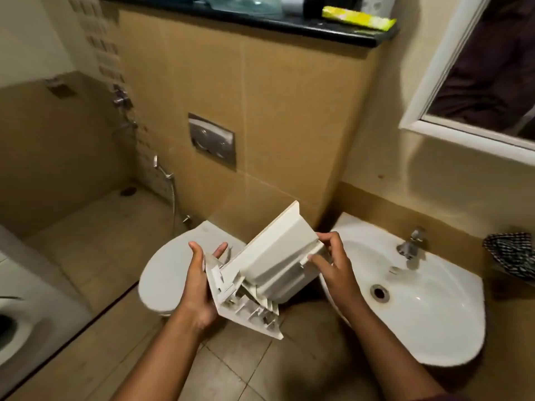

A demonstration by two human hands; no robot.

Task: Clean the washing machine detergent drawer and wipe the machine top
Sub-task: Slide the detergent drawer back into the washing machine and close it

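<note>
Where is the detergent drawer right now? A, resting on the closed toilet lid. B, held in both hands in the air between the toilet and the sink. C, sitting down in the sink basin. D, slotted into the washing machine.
B: the left hand and right hand both grip the detergent drawer, holding it tilted in the air between the toilet and the sink, touching neither.

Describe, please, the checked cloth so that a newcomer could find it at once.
Start at the white basin on the right and find its metal tap. Right of the tap, at the picture's edge, lies the crumpled cloth. Its dark-and-white check is the only pattern among plain fittings.
</note>
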